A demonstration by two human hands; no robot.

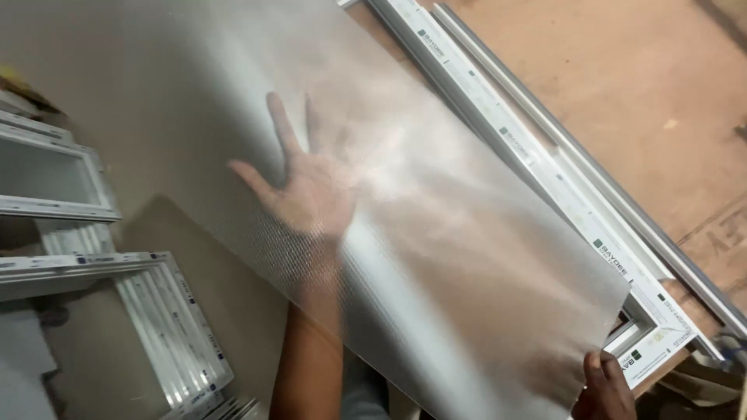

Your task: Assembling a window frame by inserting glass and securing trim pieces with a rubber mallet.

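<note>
Frosted translucent glass pane (436, 257), tilted, left hand (311, 194) blurred behind it

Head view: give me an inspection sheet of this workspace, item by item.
Surface: brown wooden board table, scuffed.
Job's things: large frosted translucent textured sheet, held tilted above the table and frames.
Clutter: white window frame profile lying diagonally under the sheet; more white frames stacked at left.
Grippers: left hand spread flat behind the sheet, seen through it; right hand fingers gripping the sheet's lower corner.
Cables: nothing seen.
Surroundings: grey floor below at left.
</note>
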